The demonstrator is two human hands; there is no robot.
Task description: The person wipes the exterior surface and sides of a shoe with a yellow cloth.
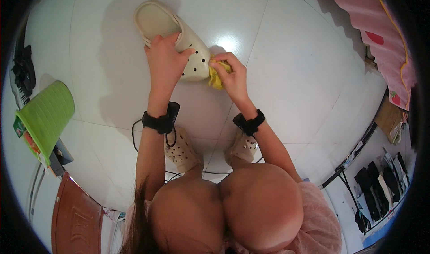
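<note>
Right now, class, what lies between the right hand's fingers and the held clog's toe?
A crumpled yellow cloth, pinched in the right hand at the cream clog; the head view shows it.

Your cream clog (190, 35) (holes dot its upper) slants, toe rightward, left of a floor tile (219, 12) edge; your crumpled yellow cloth (215, 78) touches the toe.

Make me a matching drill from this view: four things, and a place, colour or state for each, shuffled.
Things
1. Left hand
2. Right hand
3. Ribbed basket
4. Patterned fabric

Descriptions
A. Pink, at the upper right
B. Pinching the yellow cloth at the clog's toe
C. Green, at the picture's left
D. Holding the clog near its opening

Pairs: 1-D, 2-B, 3-C, 4-A
</note>
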